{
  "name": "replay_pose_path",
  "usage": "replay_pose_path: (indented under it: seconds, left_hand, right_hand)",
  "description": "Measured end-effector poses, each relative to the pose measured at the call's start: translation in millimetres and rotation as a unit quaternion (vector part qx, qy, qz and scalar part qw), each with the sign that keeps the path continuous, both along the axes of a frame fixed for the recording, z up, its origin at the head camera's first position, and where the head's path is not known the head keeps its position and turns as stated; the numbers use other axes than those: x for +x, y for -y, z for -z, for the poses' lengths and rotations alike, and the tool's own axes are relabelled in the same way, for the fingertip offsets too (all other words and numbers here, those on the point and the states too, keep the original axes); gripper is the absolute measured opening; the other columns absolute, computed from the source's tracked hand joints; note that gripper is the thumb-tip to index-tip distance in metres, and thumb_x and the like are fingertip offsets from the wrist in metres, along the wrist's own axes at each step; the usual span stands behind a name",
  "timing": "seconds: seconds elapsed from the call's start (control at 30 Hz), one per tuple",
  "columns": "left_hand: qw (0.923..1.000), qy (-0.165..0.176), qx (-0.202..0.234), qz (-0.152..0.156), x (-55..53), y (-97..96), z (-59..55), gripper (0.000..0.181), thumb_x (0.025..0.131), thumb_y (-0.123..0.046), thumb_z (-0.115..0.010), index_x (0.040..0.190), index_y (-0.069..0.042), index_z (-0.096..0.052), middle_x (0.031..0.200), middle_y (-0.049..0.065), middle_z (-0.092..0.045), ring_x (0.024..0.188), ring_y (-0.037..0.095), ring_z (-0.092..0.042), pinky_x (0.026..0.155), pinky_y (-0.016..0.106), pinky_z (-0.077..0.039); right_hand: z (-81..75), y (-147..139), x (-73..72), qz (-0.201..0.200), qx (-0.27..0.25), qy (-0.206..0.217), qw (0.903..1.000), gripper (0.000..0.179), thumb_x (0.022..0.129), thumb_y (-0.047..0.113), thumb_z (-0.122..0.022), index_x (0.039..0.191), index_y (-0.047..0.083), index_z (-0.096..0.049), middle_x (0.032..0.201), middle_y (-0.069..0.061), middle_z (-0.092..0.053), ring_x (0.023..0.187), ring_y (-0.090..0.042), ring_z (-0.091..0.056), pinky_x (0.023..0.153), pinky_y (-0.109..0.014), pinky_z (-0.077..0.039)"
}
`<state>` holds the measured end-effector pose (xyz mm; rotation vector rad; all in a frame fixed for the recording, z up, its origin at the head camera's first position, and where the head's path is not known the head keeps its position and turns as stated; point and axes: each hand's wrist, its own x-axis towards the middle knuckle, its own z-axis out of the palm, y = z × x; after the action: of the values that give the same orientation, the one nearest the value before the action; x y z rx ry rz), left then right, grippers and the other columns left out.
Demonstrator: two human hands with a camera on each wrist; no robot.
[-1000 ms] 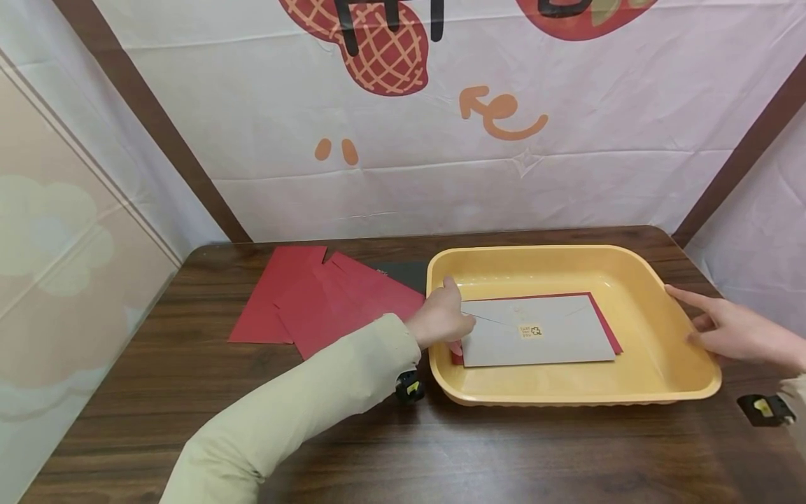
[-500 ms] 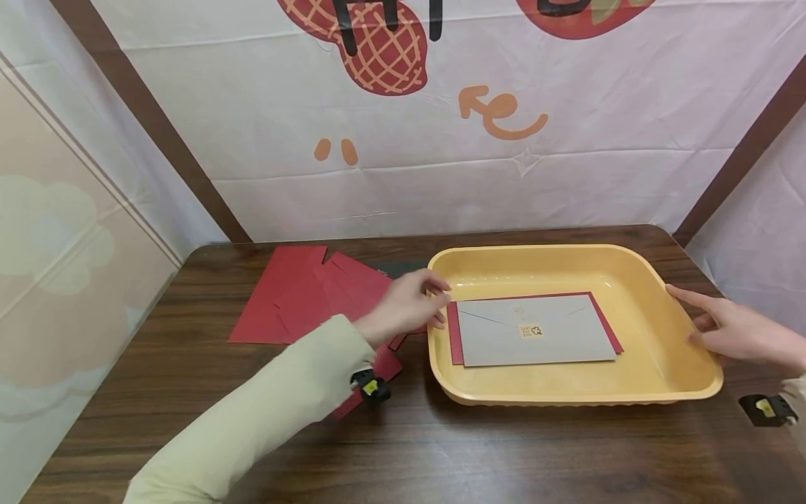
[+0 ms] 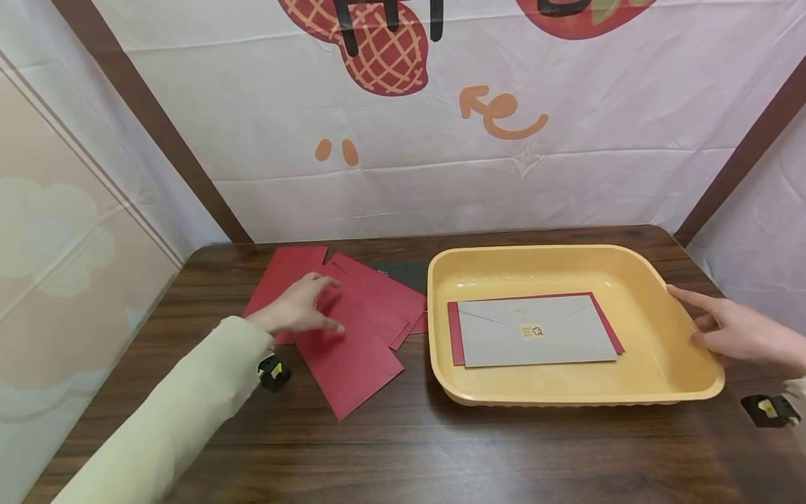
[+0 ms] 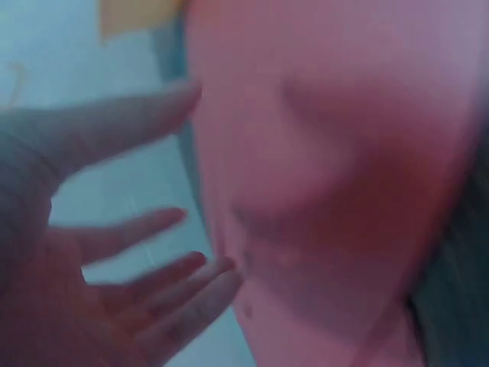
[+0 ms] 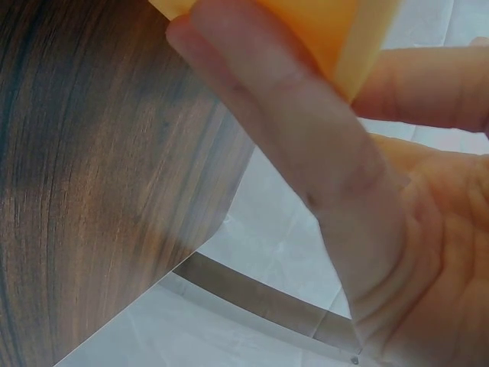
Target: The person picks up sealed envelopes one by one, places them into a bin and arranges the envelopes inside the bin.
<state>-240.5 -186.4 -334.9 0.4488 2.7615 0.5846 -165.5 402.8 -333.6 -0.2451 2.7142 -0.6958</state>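
In the head view my left hand hovers over several red envelopes that lie overlapped on the left of the table. Its fingers are spread and loosely bent, with nothing between them; the left wrist view, blurred, has the same hand beside a red envelope. At the far right, my right hand holds the rim of a yellow tray, thumb and fingers on either side of it. Inside the tray a grey envelope rests on a red envelope.
A dark envelope lies partly under the red ones, left of the tray. Everything stands on a dark wooden table. A printed cloth hangs behind the table's back edge.
My left hand has let go inside the tray and moved left to above the red envelopes on the table. The right hand stays at the tray's rim.
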Motion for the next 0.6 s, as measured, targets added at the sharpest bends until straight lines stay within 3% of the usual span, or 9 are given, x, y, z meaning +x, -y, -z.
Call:
replay_pose_path:
  seconds: [0.13,0.27,0.43,0.6]
  left_hand:
    - [0.9987,0.009,-0.017,0.048,-0.9,16.1,10.8,0.099,0.07,-0.033,-0.084,0.147,-0.003,-0.032,0.152,0.027,-0.02,0.137,0.048,-0.019,0.103,0.065,-0.032]
    - [0.9971,0.033,-0.016,0.067,-1.5,26.6,18.8,0.108,0.066,-0.035,-0.086,0.151,-0.007,-0.026,0.158,0.024,-0.007,0.141,0.048,-0.005,0.104,0.069,-0.025]
    - [0.9964,0.049,-0.01,0.068,-0.6,33.6,26.7,0.11,0.066,-0.038,-0.085,0.152,-0.01,-0.024,0.158,0.023,-0.004,0.142,0.047,-0.003,0.105,0.07,-0.022]
    - [0.9978,0.04,-0.029,0.044,7.1,33.2,29.1,0.111,0.066,-0.045,-0.083,0.152,-0.008,-0.023,0.157,0.025,-0.008,0.14,0.049,-0.008,0.104,0.069,-0.024]
  right_hand:
    - [-0.5,1,0.8,0.004,0.001,0.004,1.0,0.076,0.088,-0.004,-0.052,0.146,-0.013,-0.004,0.082,-0.008,-0.068,0.047,-0.011,-0.049,0.046,-0.028,-0.045]
    - [-0.8,2,1.5,0.008,-0.002,0.008,0.9999,0.077,0.087,-0.004,-0.052,0.146,-0.013,-0.004,0.086,-0.012,-0.069,0.047,-0.011,-0.051,0.047,-0.029,-0.046]
    - [-1.9,2,2.1,0.005,-0.008,0.006,0.9999,0.076,0.087,-0.005,-0.052,0.146,-0.013,-0.004,0.085,-0.011,-0.069,0.047,-0.011,-0.05,0.047,-0.029,-0.046]
    - [-4.1,2,1.3,0.0,-0.006,0.0,1.0,0.075,0.087,-0.004,-0.052,0.146,-0.013,-0.006,0.082,-0.007,-0.067,0.047,-0.01,-0.049,0.046,-0.027,-0.045]
